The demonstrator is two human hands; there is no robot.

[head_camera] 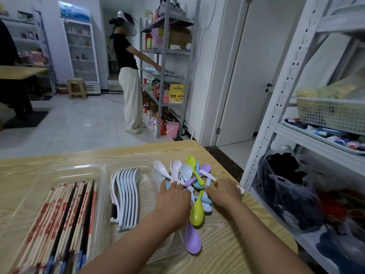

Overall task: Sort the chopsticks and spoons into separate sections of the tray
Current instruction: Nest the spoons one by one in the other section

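Note:
A clear plastic tray (103, 171) lies on the wooden table. Its left section holds a bundle of chopsticks (65, 220), pale ones with red print and a few dark ones. The middle section holds a nested row of pale blue-white spoons (127, 196). A loose pile of coloured spoons (189, 175) lies to the right: white, pale blue, purple and green. My left hand (173, 200) and my right hand (225, 192) both rest on this pile, fingers curled down among the handles. What each finger grips is hidden.
The table's right edge (256, 198) runs close to a white metal shelf (280, 107) with a black bag (286, 186) and baskets. A person stands at a grey shelf (167, 56) across the tiled floor.

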